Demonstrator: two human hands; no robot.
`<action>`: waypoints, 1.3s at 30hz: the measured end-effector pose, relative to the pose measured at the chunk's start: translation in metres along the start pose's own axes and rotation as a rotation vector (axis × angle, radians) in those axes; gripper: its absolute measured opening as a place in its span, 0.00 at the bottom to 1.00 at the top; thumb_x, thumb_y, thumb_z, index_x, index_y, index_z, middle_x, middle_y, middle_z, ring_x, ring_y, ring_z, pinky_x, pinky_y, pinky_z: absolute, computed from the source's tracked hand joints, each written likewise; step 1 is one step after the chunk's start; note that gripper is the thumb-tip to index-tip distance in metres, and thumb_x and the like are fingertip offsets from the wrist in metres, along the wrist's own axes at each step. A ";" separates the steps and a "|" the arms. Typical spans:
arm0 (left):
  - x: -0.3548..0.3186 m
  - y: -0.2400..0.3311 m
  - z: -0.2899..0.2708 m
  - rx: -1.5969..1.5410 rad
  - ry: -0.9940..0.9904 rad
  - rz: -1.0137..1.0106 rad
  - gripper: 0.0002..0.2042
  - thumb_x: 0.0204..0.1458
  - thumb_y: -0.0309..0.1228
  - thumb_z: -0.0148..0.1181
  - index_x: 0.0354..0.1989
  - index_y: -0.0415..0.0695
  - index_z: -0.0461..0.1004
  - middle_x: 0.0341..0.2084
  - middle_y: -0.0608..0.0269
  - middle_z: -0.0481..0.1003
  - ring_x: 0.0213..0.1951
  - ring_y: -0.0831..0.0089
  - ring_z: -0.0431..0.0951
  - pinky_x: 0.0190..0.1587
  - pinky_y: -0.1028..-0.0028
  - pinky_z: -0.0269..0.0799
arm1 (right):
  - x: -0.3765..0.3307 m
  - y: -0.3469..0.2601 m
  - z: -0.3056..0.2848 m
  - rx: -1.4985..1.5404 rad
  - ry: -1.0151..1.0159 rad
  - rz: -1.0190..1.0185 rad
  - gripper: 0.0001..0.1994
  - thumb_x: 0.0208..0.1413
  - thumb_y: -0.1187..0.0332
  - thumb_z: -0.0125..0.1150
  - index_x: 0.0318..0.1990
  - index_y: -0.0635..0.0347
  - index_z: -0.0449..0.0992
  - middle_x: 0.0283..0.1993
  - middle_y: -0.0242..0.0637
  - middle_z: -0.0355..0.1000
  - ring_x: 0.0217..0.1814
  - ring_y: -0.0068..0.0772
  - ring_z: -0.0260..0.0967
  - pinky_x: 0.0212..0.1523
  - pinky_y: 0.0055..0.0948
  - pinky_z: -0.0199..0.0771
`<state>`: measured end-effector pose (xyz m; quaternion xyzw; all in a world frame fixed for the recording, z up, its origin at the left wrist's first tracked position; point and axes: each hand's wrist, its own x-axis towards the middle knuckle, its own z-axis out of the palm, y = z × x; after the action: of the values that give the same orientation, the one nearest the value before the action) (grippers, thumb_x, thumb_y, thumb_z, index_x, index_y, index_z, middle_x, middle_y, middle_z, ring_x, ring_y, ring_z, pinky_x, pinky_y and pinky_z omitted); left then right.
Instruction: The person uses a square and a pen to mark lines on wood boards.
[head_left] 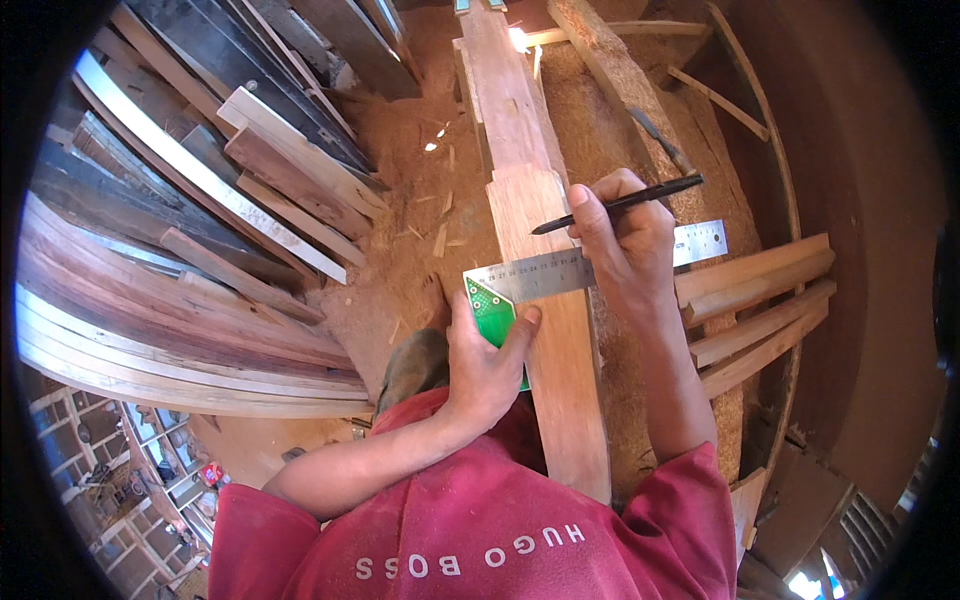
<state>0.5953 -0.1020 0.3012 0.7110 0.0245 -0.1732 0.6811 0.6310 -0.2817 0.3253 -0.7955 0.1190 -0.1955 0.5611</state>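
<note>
One long plank (560, 330) runs from the person's chest up toward the top of the view, over a floor of sawdust (420, 190). A try square (560, 272) lies across the plank's width: its steel blade spans from the plank's left edge past its right edge, and its green stock (492, 305) sits against the left edge.

The left hand (485, 365) is closed on the green stock, thumb on the plank's face and fingers wrapped round the stock at the left edge, pressing it to the wood. The right hand (620, 245) rests on the blade near the plank's right edge, its fingers pinched round one dark pencil (620, 205). The pencil's tip touches the plank's face just above the blade, and its shaft slants up to the right.

To the right of the plank, about four shorter boards (760, 310) lie stacked, their ends toward the plank. To the left, a large pile of curved and straight planks (190, 250) leans in a fan; they are too many and too overlapped to count. A second plank (505, 90) continues beyond the first, toward the top edge. The person wears a red shirt (480, 540) with pale lettering across it.
</note>
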 end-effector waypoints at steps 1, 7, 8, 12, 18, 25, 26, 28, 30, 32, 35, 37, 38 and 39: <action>0.000 0.000 0.000 0.007 0.006 -0.007 0.19 0.58 0.29 0.68 0.53 0.36 0.67 0.39 0.56 0.80 0.42 0.73 0.79 0.45 0.68 0.75 | 0.003 0.000 0.001 -0.022 -0.064 0.014 0.14 0.66 0.65 0.64 0.29 0.63 0.73 0.19 0.32 0.68 0.21 0.17 0.62 0.22 0.27 0.62; -0.001 -0.019 -0.002 0.006 0.013 -0.007 0.20 0.59 0.31 0.68 0.53 0.37 0.65 0.39 0.58 0.78 0.41 0.72 0.77 0.46 0.68 0.74 | 0.010 -0.010 0.007 -0.051 -0.212 -0.009 0.14 0.64 0.65 0.65 0.30 0.65 0.73 0.18 0.39 0.69 0.19 0.25 0.67 0.23 0.33 0.65; -0.002 -0.019 -0.002 0.006 0.015 -0.008 0.20 0.59 0.31 0.68 0.53 0.37 0.65 0.39 0.58 0.78 0.41 0.72 0.77 0.46 0.68 0.74 | 0.010 -0.011 0.008 -0.040 -0.255 0.022 0.13 0.64 0.65 0.65 0.31 0.66 0.73 0.18 0.41 0.70 0.19 0.28 0.69 0.23 0.34 0.66; -0.003 -0.012 -0.002 0.034 0.003 -0.016 0.20 0.60 0.31 0.67 0.54 0.37 0.64 0.42 0.57 0.77 0.43 0.72 0.76 0.47 0.69 0.73 | 0.013 -0.012 0.009 -0.083 -0.293 0.011 0.14 0.66 0.66 0.64 0.29 0.63 0.71 0.21 0.22 0.63 0.24 0.10 0.55 0.22 0.21 0.56; -0.003 -0.007 -0.003 0.061 -0.014 -0.008 0.20 0.61 0.31 0.66 0.55 0.38 0.64 0.42 0.56 0.77 0.45 0.72 0.76 0.49 0.68 0.73 | 0.016 -0.015 0.009 -0.068 -0.288 0.036 0.13 0.64 0.67 0.64 0.31 0.66 0.74 0.18 0.40 0.71 0.19 0.25 0.69 0.22 0.32 0.66; -0.002 -0.011 -0.002 0.027 -0.009 -0.008 0.20 0.61 0.31 0.65 0.56 0.38 0.64 0.43 0.56 0.77 0.45 0.71 0.76 0.49 0.68 0.73 | 0.014 -0.009 0.010 -0.049 -0.223 0.030 0.13 0.64 0.67 0.64 0.30 0.65 0.74 0.17 0.36 0.69 0.19 0.19 0.65 0.21 0.30 0.63; -0.002 -0.010 -0.002 0.027 -0.008 -0.009 0.20 0.61 0.31 0.65 0.56 0.38 0.64 0.43 0.56 0.77 0.45 0.71 0.76 0.49 0.68 0.73 | 0.014 -0.008 0.010 -0.040 -0.210 0.017 0.13 0.64 0.67 0.64 0.29 0.65 0.74 0.17 0.35 0.68 0.19 0.18 0.64 0.21 0.29 0.62; -0.001 -0.006 -0.002 0.029 -0.015 -0.017 0.20 0.61 0.30 0.65 0.56 0.38 0.64 0.43 0.56 0.76 0.46 0.71 0.76 0.50 0.68 0.73 | 0.014 -0.007 0.007 -0.052 -0.203 0.015 0.13 0.64 0.68 0.65 0.29 0.65 0.74 0.17 0.34 0.67 0.20 0.17 0.62 0.21 0.29 0.62; -0.001 -0.007 -0.002 0.027 -0.017 -0.024 0.20 0.61 0.29 0.65 0.56 0.38 0.64 0.43 0.56 0.76 0.46 0.71 0.76 0.50 0.68 0.73 | 0.014 -0.007 0.006 -0.063 -0.197 0.011 0.13 0.64 0.68 0.65 0.29 0.65 0.73 0.17 0.33 0.66 0.20 0.16 0.61 0.21 0.28 0.61; -0.001 -0.008 -0.002 0.026 -0.017 -0.030 0.20 0.61 0.29 0.65 0.56 0.38 0.63 0.43 0.57 0.76 0.46 0.72 0.76 0.50 0.68 0.73 | 0.014 -0.006 0.006 -0.024 -0.179 0.025 0.13 0.65 0.67 0.64 0.29 0.65 0.73 0.18 0.30 0.66 0.21 0.15 0.60 0.21 0.26 0.60; -0.001 -0.009 -0.002 0.031 -0.014 -0.010 0.20 0.61 0.29 0.65 0.56 0.37 0.64 0.43 0.56 0.76 0.46 0.72 0.76 0.50 0.68 0.72 | 0.015 -0.008 0.005 0.005 -0.169 0.029 0.13 0.65 0.67 0.64 0.29 0.65 0.73 0.18 0.29 0.67 0.21 0.14 0.60 0.21 0.25 0.60; -0.002 -0.008 -0.001 0.011 -0.015 -0.014 0.19 0.61 0.29 0.65 0.55 0.37 0.64 0.42 0.57 0.76 0.45 0.72 0.75 0.49 0.68 0.72 | 0.016 -0.008 0.004 0.001 -0.163 0.038 0.13 0.65 0.67 0.64 0.29 0.65 0.73 0.18 0.28 0.67 0.21 0.13 0.60 0.21 0.25 0.60; -0.002 -0.009 -0.002 0.011 -0.016 -0.016 0.19 0.61 0.29 0.65 0.55 0.37 0.64 0.42 0.57 0.76 0.45 0.72 0.75 0.49 0.68 0.72 | 0.016 -0.007 0.003 -0.002 -0.157 0.045 0.13 0.66 0.67 0.64 0.29 0.64 0.73 0.19 0.28 0.67 0.21 0.13 0.60 0.21 0.24 0.60; -0.002 -0.010 -0.002 0.022 -0.019 -0.029 0.18 0.61 0.29 0.65 0.54 0.38 0.64 0.42 0.58 0.76 0.45 0.72 0.75 0.49 0.68 0.72 | 0.016 -0.006 0.003 -0.001 -0.157 0.046 0.13 0.66 0.67 0.64 0.29 0.64 0.73 0.19 0.28 0.67 0.21 0.13 0.60 0.21 0.24 0.60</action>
<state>0.5912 -0.0986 0.2922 0.7164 0.0266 -0.1899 0.6708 0.6464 -0.2833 0.3330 -0.8056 0.0930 -0.1194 0.5728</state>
